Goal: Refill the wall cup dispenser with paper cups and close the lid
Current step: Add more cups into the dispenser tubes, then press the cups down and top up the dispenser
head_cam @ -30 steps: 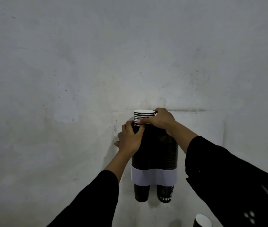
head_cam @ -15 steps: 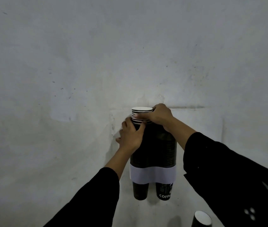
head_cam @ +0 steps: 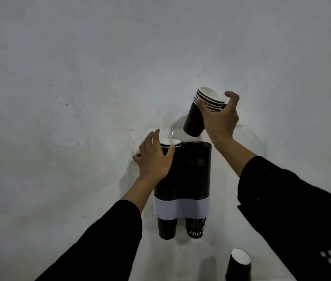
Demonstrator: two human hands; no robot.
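A dark two-column cup dispenser [head_cam: 193, 175] with a white band hangs on the wall; a black cup pokes out under each column. White rims of the left column's cups [head_cam: 171, 143] stick out of its top. My left hand [head_cam: 154, 159] rests against that left column just below the rims, fingers spread. My right hand [head_cam: 219, 116] holds a short stack of black paper cups [head_cam: 199, 114] tilted in the air above the right column, clear of the dispenser. No lid can be made out.
The grey wall fills the view. A single black paper cup [head_cam: 238, 264] with a white inside stands at the bottom right, below the dispenser. My black sleeves cross the lower part of the view.
My right hand has lifted a short stack of cups off the top of the left column, up and to the right. My left hand stays on the left column, fingers now looser.
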